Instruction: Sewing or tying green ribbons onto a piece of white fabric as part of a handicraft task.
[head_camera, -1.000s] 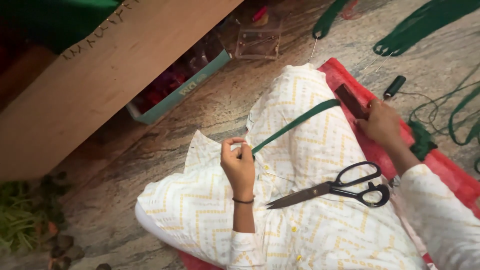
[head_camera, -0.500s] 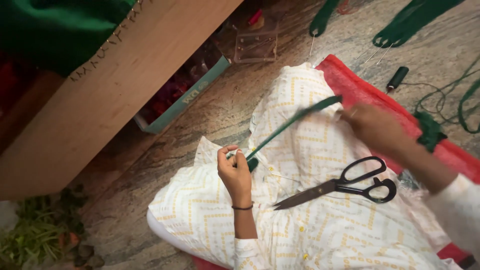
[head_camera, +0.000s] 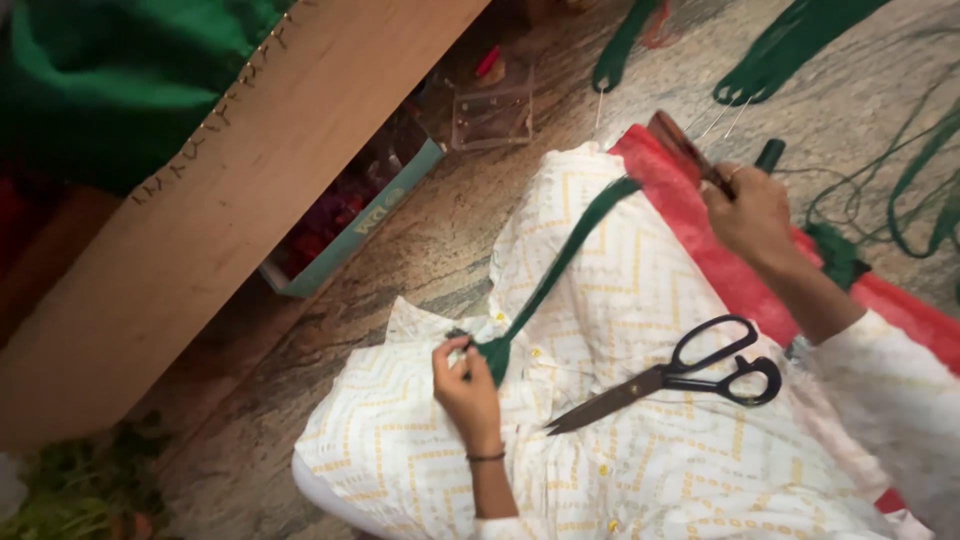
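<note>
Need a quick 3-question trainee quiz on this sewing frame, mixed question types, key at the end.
1. True or false: the scissors are held in the right hand.
2. Which thing does the left hand pinch? A) the green strip B) the red cloth C) the clear plastic box
3. Fill in: the scissors lie on the white garment with a yellow ____ pattern.

Key
1. False: they lie free on the garment, blades shut; the right hand grips a dark, narrow tool, too blurred to name.
2. A: it pinches the strip's lower end against the garment.
3. Zigzag.
</note>
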